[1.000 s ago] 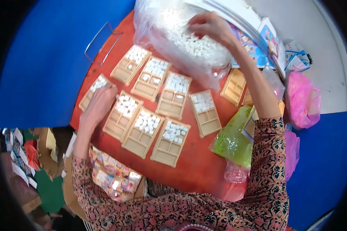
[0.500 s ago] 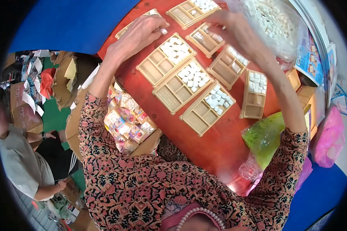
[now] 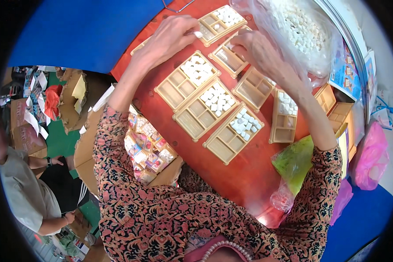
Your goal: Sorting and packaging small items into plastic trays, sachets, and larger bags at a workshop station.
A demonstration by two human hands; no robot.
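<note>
At the upper left of the table, my left hand (image 3: 172, 37) is closed, pinching a small white cube (image 3: 198, 34) between thumb and fingertips. It hovers just left of a beige compartment tray (image 3: 211, 38) with white cubes in its far section. My right hand (image 3: 256, 50) reaches over a second beige tray (image 3: 228, 66). Its fingers are bent together, and a white cube (image 3: 232, 46) shows at their tips. Part of that tray is hidden under the hand. Three trays stand in a row nearer me, the middle one (image 3: 194, 127) among them, each with a heap of white cubes in one compartment.
A large clear bag of white cubes (image 3: 308, 37) lies at the far right. Green plastic packaging (image 3: 294, 161) rests by my right forearm. An open carton of small packs (image 3: 148, 144) stands left of the red table (image 3: 222, 181). Another person (image 3: 28, 192) is at the far left.
My left hand has moved right, still pinching a white cube. My right hand has come down and left over the second tray. The trays appear slightly lower in the view.
</note>
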